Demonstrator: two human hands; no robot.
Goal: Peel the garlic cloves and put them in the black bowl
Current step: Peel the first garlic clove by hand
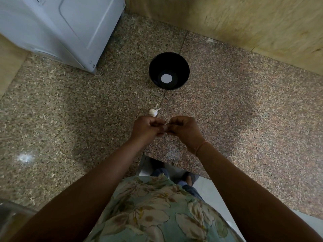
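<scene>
**Both hands pinch a garlic clove over the stone worktop**

You stand at a speckled granite worktop (244, 110), polished, in mottled brown, grey and pink, with a thin seam running from the bowl towards you. A beige, streaked stone wall (244, 23) closes the far right side, and a white, smooth-sided appliance (70, 28) stands at the far left. Below the worktop's near edge you can see pale floor (209, 194).

The black bowl (181, 67) is round and glossy, with steep walls and a bright white glare on its bottom. It sits on the worktop well beyond your hands.

Your left hand (146, 128) and right hand (185, 130) meet in front of you, fingers curled, and together pinch a small garlic clove (167, 121); a pale, papery strip of skin sticks up between the fingertips. The rest of the clove is hidden by your fingers.

A white garlic bulb (154, 111) with a dry, twisted stalk lies on the worktop just beyond your left hand, between the hands and the bowl. A thin orange thread (201, 147) circles your right wrist.
</scene>
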